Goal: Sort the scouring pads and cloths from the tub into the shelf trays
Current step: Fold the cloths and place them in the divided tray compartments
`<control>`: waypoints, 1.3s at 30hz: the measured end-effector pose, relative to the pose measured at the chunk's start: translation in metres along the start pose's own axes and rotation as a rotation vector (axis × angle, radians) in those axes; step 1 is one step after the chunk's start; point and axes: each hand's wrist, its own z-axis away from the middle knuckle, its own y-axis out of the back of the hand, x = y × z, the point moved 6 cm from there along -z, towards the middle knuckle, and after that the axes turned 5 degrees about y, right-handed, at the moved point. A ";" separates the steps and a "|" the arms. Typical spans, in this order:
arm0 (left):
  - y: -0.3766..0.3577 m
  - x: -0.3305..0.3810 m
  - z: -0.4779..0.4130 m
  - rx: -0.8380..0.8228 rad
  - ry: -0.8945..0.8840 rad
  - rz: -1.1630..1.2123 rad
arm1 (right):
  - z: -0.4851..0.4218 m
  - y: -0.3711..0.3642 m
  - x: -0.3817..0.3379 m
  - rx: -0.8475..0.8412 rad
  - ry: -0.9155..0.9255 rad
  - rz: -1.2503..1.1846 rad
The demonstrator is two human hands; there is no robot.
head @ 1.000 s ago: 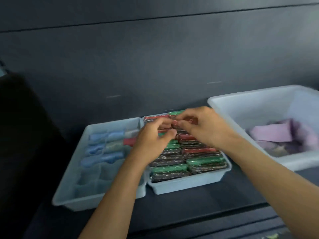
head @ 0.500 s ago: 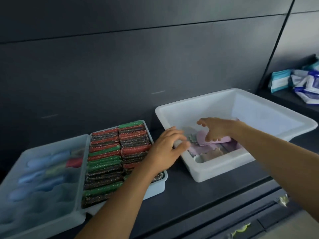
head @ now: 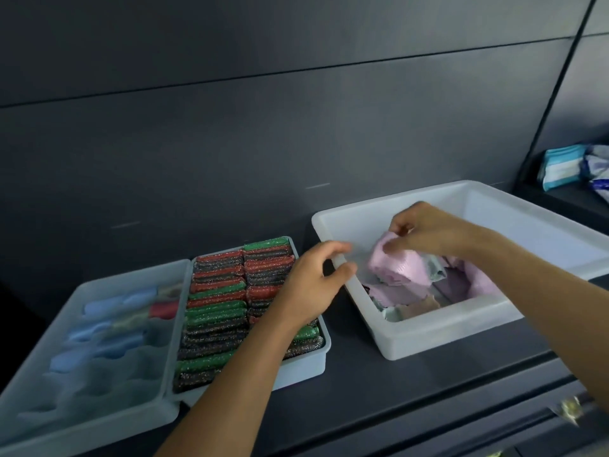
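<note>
The right hand (head: 428, 230) pinches a pink cloth (head: 400, 270) inside the white tub (head: 445, 338). The left hand (head: 313, 285) grips the tub's left rim. The cloth tray (head: 82, 390) lies far to the left, beyond the scouring pad tray (head: 306, 367), so the left hand is nearer to it

Dark grey panelled wall (head: 296, 127) backs a dark shelf (head: 359, 377), dimly lit.

Reaching forward over the shelf's front edge with both bare forearms, curling fingers and thumb of the left hand (head: 313, 285) about the left rim of the tub (head: 428, 338), pinching a pink cloth (head: 395, 272) in the right hand (head: 431, 229).
</note>
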 end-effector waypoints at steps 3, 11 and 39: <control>0.018 0.017 0.004 0.006 -0.038 0.137 | 0.012 0.014 -0.043 0.018 0.033 -0.500; 0.074 0.050 0.023 0.112 -0.109 0.431 | 0.013 0.011 -0.123 0.009 0.144 -0.891; 0.132 -0.026 0.062 0.101 0.204 0.563 | 0.009 -0.088 -0.186 0.139 0.174 -1.000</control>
